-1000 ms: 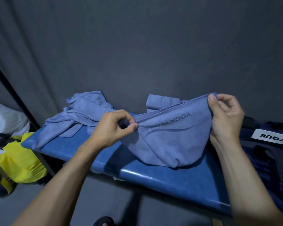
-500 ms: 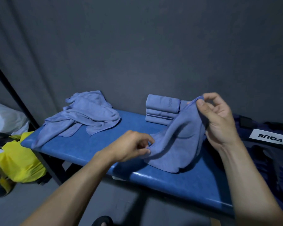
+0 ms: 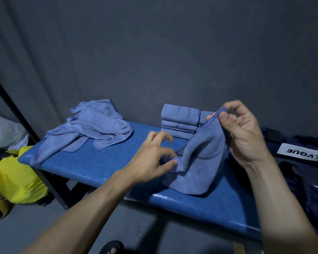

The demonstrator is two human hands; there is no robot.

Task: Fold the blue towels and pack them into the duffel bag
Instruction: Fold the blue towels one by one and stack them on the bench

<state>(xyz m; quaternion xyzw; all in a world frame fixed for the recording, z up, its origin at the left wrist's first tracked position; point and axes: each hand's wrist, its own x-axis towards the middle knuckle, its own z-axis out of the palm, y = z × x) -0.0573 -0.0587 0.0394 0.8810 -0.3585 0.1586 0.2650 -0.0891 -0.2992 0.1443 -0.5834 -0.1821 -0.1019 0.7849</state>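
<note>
1. The right hand (image 3: pixel 244 132) is raised above the desk (image 3: pixel 103 167), thumb and forefinger pinching the stitched top edge of a blue towel (image 3: pixel 200 162); its other fingers curl loosely behind the cloth.
2. The left hand (image 3: pixel 152 158) sits lower, thumb and a fingertip nipping a lower edge of the same towel, the remaining fingers spread and lifted clear.
3. The towel hangs between the two hands and its bottom rests on the blue padded desk near the front edge.
4. A stack of folded towels (image 3: pixel 180 120) stands at the back of the desk, partly hidden behind the held towel.
5. A heap of unfolded towels (image 3: pixel 92 127) lies on the left part of the desk, one end drooping toward the corner.
6. The duffel bag (image 3: pixel 301 154) sits at the right, dark, cut off by the picture's edge; its white label reads upside down.
7. Yellow bags (image 3: pixel 17 176) lie on the floor at the left; what is in them cannot be made out.
</note>
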